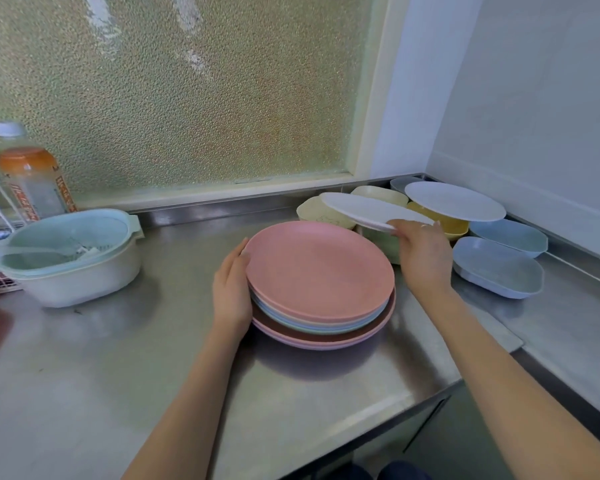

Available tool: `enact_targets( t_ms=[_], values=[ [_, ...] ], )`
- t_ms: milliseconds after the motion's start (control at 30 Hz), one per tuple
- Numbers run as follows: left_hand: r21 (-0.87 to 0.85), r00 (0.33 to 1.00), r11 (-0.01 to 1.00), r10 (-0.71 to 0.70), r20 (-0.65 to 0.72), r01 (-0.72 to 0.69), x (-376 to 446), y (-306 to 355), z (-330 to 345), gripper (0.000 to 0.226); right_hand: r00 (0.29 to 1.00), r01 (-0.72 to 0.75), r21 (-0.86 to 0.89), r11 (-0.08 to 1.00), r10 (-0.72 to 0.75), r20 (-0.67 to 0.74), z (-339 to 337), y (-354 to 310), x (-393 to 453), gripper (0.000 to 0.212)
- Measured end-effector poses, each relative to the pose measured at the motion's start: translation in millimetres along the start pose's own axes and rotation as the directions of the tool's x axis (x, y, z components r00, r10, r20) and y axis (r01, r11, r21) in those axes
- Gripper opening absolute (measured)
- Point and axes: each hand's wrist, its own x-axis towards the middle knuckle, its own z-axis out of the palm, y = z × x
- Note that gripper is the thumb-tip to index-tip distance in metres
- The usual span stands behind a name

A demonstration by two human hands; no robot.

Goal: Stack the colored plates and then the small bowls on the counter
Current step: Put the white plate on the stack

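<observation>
Plates (317,296) are being kept in a stack on the steel counter (84,368), topped by a pink one. Left of the stack, a colander tub (73,258) is being seen. The stack's left edge is being touched by the left hand (231,289), fingers straight. Right of the stack, a white plate (364,209) is being pinched by the right hand (423,254), above the small bowls (499,268).

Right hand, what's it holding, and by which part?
The right hand grips a white plate by its near rim, lifted over the bowls. The left hand only rests flat against the plate stack.
</observation>
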Motion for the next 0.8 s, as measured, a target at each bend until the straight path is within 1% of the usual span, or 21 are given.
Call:
enact_targets(
  t_ms=[133, 200, 300, 367, 467, 567, 633, 700, 800],
  values=[
    [0.015, 1.0, 1.0, 0.015, 0.008, -0.015, -0.9, 2.5, 0.1, 0.038, 0.995, 0.097, 0.26, 0.961, -0.084, -0.06, -28.4, -28.5, -36.9, 0.031],
    [-0.001, 1.0, 1.0, 0.014, 0.0, -0.014, -2.7, 4.0, -0.1, 0.037, 0.987, 0.158, 0.316, 0.936, -0.144, -0.067, -36.3, -39.0, -58.4, 0.031],
    [0.019, 0.999, 0.999, 0.032, -0.024, -0.031, -6.9, 6.1, 0.0, 0.036, 0.975, 0.216, 0.333, 0.918, -0.223, -0.019, -41.5, -51.0, -82.0, 0.035],
    [0.063, 0.998, 0.996, 0.058, -0.036, -0.056, -10.1, 6.8, 1.0, 0.036, 0.964, 0.247, 0.295, 0.923, -0.265, 0.021, -44.2, -56.4, -91.9, 0.035],
    [0.067, 0.998, 0.996, 0.053, -0.042, -0.05, -10.2, 5.7, 1.3, 0.036, 0.955, 0.251, 0.255, 0.934, -0.282, 0.091, -50.8, -58.5, -98.5, 0.035],
    [0.024, 0.999, 1.0, 0.02, -0.031, -0.019, -6.9, 1.9, 1.1, 0.039, 0.941, 0.235, 0.264, 0.935, -0.287, 0.18, -57.3, -57.1, -97.2, 0.034],
    [0.014, 1.0, 1.0, 0.02, -0.018, -0.019, -8.7, 3.8, 1.2, 0.038, 0.917, 0.218, 0.268, 0.939, -0.29, 0.273, -60.7, -54.3, -94.2, 0.036],
    [-0.012, 1.0, 1.0, 0.008, -0.02, -0.008, -12.1, 7.2, 1.0, 0.034, 0.878, 0.198, 0.283, 0.938, -0.299, 0.373, -65.8, -52.1, -91.8, 0.039],
    [-0.028, 1.0, 0.999, 0.02, -0.008, -0.02, -16.6, 11.5, 0.3, 0.034, 0.839, 0.206, 0.317, 0.926, -0.334, 0.43, -73.3, -50.6, -90.0, 0.047]
  ],
)
